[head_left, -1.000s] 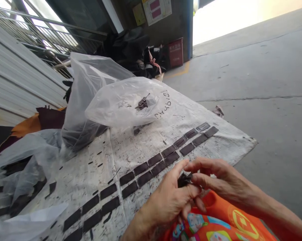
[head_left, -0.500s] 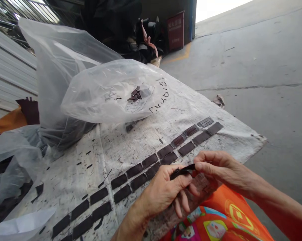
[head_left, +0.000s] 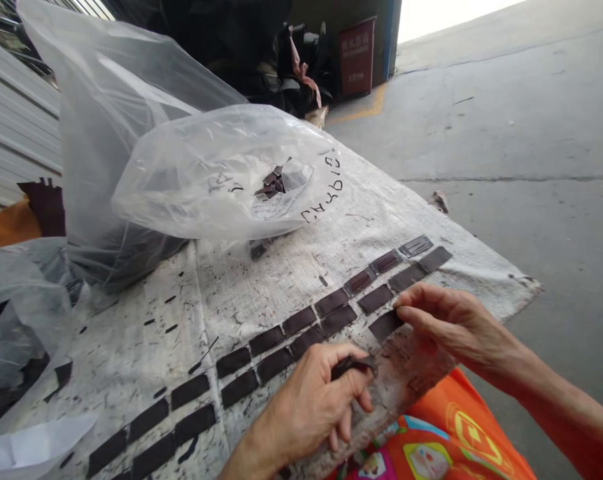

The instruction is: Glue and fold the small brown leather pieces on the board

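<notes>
Between the thumb and fingers of my left hand [head_left: 316,393] is a small bunch of dark strips [head_left: 350,365]. My right hand [head_left: 446,320] pinches the right end of one dark rectangular piece [head_left: 384,326], which is at the cloth just below the lower row. Two slanting rows of similar dark rectangles [head_left: 274,365] lie on the white cloth [head_left: 261,280]. At the far right end of the upper row, a few pieces [head_left: 385,262] show a clear or shiny edge.
A clear plastic bag [head_left: 206,173] with marker writing stands open behind the rows, dark pieces [head_left: 271,185] inside. Larger plastic bags [head_left: 126,133] fill the left. Dark scraps [head_left: 171,328] litter the cloth. An orange apron [head_left: 471,420] touches the near edge; concrete floor [head_left: 541,133] lies beyond.
My hands have moved apart. The right hand has drawn one dark piece away from the bunch and brought it to the cloth. The left hand keeps the bunch, slightly lower and left.
</notes>
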Demonstrator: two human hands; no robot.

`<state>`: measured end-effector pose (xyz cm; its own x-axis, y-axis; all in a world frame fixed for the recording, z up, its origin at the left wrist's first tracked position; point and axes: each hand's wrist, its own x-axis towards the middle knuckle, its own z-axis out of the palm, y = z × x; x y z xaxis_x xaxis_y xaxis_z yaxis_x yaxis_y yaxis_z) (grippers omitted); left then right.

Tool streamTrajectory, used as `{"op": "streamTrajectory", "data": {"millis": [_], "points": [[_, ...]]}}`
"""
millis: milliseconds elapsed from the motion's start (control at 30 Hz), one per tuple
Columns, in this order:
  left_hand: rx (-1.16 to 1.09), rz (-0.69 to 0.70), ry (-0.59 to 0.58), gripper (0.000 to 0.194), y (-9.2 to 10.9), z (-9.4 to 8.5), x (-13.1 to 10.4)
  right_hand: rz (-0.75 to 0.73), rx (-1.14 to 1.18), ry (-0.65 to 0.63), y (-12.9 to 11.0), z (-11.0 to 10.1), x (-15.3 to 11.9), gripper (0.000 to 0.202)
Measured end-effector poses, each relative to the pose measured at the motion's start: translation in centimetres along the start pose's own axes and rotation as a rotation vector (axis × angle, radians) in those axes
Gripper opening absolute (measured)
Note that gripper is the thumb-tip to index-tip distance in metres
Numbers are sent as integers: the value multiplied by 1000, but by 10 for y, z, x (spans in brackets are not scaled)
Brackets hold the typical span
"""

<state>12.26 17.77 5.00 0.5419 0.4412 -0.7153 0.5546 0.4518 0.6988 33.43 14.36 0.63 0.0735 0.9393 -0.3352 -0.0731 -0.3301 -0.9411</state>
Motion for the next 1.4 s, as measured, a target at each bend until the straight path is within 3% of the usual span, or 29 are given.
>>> {"op": "streamTrajectory", "data": {"millis": [67, 133, 300, 367, 467, 700, 1067, 1233, 1400], "points": [[253, 28, 117, 14, -2, -2, -9, -22, -28, 48, 1, -4, 4, 28], [524, 160, 223, 16, -5, -2, -15, -79, -100, 109, 2, -6, 7, 25], [982, 855, 558, 31, -4, 1, -8, -300, -388, 262, -1, -6, 16, 15], [1189, 981, 677, 34, 1, 2, 0, -392, -459, 284, -2, -2, 22, 12], [1358, 913, 755, 40, 5, 4, 13, -511, -545, 294, -5, 4, 31, 7], [1420, 785, 824, 49, 0, 4, 26, -596, -672, 285, -8, 12, 39, 10], [1447, 746, 835, 50, -2, 2, 27, -541, -708, 319, -6, 12, 39, 9], [1487, 643, 729, 56, -4, 3, 28, -517, -708, 304, -5, 12, 40, 8], [1464, 659, 762, 52, -5, 2, 29, -523, -705, 294, -6, 12, 42, 7]]}}
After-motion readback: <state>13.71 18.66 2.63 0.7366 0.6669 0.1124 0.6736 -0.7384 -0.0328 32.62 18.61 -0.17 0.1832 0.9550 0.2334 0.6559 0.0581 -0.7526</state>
